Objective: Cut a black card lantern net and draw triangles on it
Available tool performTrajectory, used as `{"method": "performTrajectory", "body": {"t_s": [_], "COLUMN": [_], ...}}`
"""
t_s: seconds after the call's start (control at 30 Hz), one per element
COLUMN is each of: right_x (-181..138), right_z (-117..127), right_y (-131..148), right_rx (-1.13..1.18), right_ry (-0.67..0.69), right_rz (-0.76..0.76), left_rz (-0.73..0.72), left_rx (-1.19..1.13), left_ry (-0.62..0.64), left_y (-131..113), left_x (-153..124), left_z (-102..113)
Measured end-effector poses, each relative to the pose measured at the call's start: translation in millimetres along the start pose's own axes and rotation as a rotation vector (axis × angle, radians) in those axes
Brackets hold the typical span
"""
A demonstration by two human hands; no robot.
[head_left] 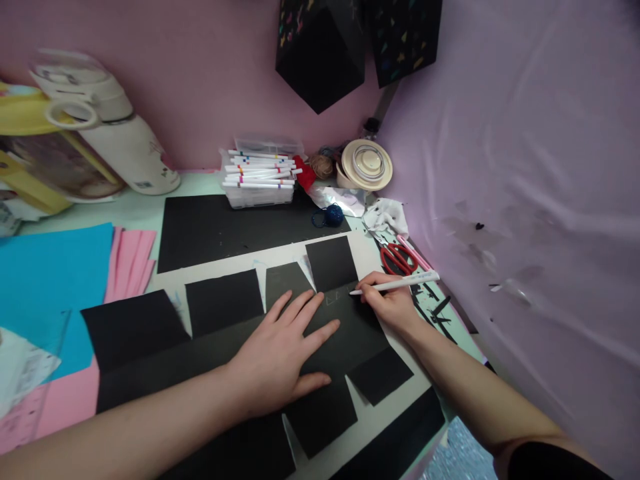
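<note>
In the head view, slotted black paper [345, 343] is lying over a white sheet [360, 248] on the tabletop [143, 207]. The left hand [285, 353] is resting flat across the paper's middle, fingers spread, grasping nothing. The right hand [393, 303] is pinching a white pen [405, 283], its tip apparently touching the paper beside faint marks [334, 299]. For clean lines, the flat palm should be bracing the paper firmly without covering the marks, the pen moving lightly. Red-handled scissors [395, 257] and black scraps [440, 308] are lying beyond the paper's right end, best staying off it.
</note>
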State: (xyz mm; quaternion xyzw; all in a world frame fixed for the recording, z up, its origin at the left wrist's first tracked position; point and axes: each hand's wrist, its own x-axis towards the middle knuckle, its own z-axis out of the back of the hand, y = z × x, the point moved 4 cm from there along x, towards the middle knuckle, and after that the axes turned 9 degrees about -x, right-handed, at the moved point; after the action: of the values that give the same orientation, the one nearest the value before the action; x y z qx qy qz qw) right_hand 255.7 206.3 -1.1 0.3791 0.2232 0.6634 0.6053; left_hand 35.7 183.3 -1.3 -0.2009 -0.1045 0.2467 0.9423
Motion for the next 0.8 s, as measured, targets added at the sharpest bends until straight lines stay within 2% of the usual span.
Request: {"method": "performTrajectory", "body": {"t_s": [0.13,0.23,0.63,0.8], "right_x": [0.4,0.7,0.0,0.6], "right_z": [-2.1,-2.4,-3.7,-1.3], "right_y": [3.9,5.0,4.5,3.1], "right_rx": [0.009,-0.006,-0.016,-0.047], "right_ry": [0.097,0.113,0.115,0.026], "right_rz": [0.067,0.080,0.092,0.081], "left_rz": [0.004,0.005,-0.001,-0.003], "left_rx": [-0.007,-0.005,-0.005,0.008], "left_ry": [0.008,0.023,-0.008,0.001], "left_y": [0.0,0.0,0.7,0.4], "left_x": [0.1,0.0,-0.4,0.1], "left_z": [0.5,0.4,0.0,0.0]}}
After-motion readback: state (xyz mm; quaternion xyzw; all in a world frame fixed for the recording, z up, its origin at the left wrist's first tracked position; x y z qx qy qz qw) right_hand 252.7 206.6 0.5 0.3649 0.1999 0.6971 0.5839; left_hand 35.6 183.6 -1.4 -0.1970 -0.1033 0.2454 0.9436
